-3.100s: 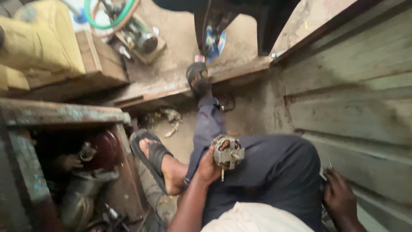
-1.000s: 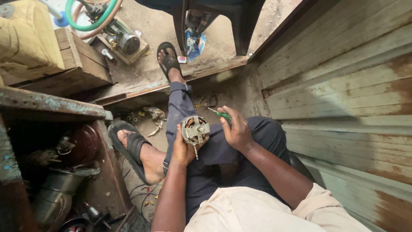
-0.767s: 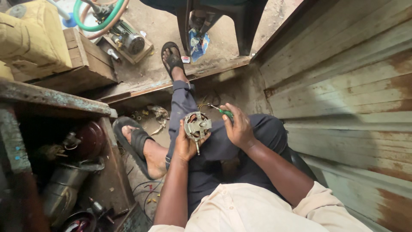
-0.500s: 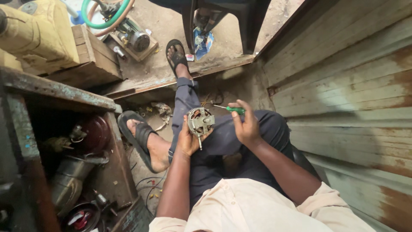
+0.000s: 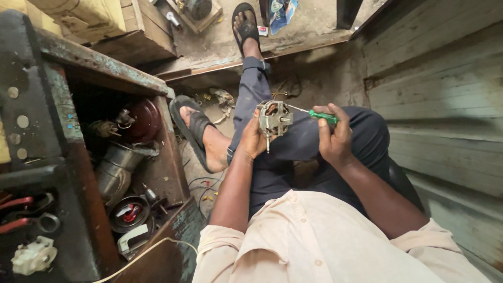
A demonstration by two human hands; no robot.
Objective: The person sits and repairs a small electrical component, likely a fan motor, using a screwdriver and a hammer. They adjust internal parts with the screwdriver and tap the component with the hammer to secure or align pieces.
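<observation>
My left hand [image 5: 252, 140] grips a small electric motor [image 5: 273, 118] with a metal frame, copper windings and a shaft pointing down, held over my lap. In my right hand [image 5: 334, 137] is a green-handled screwdriver [image 5: 320, 116], its thin metal shank reaching left to the top right of the motor. I sit with dark trousers, one leg stretched forward, and black sandals on both feet.
A worn metal workbench [image 5: 57, 105] stands at the left, its open shelf crammed with metal pots, motor parts and red-handled pliers [image 5: 21, 212]. A planked wooden wall [image 5: 445, 94] closes the right side. Wires and small scraps litter the floor [image 5: 209, 183] by my foot.
Three seconds ago my right hand hung low by the wall; it has since come up with the screwdriver and brought its tip to the motor. The view has tilted down and left.
</observation>
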